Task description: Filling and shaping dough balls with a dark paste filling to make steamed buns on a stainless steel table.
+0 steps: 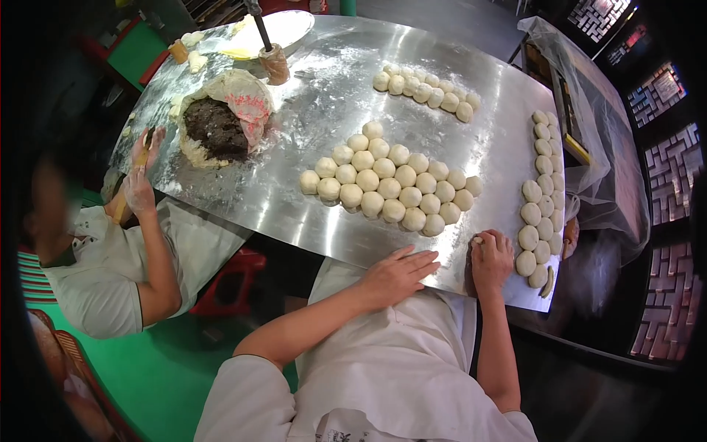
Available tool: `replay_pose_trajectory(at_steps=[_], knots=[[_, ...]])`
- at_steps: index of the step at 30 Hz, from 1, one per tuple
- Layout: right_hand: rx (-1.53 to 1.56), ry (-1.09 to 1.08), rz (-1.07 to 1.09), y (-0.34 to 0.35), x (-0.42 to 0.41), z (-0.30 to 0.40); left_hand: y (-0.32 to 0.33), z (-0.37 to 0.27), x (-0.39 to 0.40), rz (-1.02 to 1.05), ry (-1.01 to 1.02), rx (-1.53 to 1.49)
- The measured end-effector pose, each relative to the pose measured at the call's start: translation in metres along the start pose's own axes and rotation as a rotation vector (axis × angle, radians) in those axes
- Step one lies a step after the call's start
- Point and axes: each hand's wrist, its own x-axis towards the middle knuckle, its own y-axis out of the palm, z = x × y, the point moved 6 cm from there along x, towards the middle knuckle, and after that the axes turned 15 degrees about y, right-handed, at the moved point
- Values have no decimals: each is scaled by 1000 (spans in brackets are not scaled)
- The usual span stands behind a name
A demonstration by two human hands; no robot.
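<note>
My left hand (399, 274) lies flat on the front edge of a floured metal table (265, 204), fingers stretched out, with nothing in it. To its right, my right hand (490, 262) rests on the tabletop with curled fingers; whether something is under them is hidden. Just beyond both hands sits a block of round dough balls (389, 188) in close rows. A column of flatter dough rounds (544, 210) runs along the right edge, beside my right hand. At its near end lies a small greenish-brown strip (547, 282).
More dough balls (425, 91) stand farther back. At the left, a bag of dark filling (215, 130) lies open near a wrapped upright tool (274, 63) and a large white basin (281, 33). A co-worker's hands (143, 177) hold a thin stick. Plastic sheeting (602, 110) covers a rack at right.
</note>
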Motion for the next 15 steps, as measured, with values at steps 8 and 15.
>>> replay_pose_trajectory(at_steps=[8,15], knots=[[-29,16,-8,1,-4,-6,-124,74,-146,-323,-487,448],[-27,9,0,4,-3,-6,-190,126,-198,-490,-707,518]])
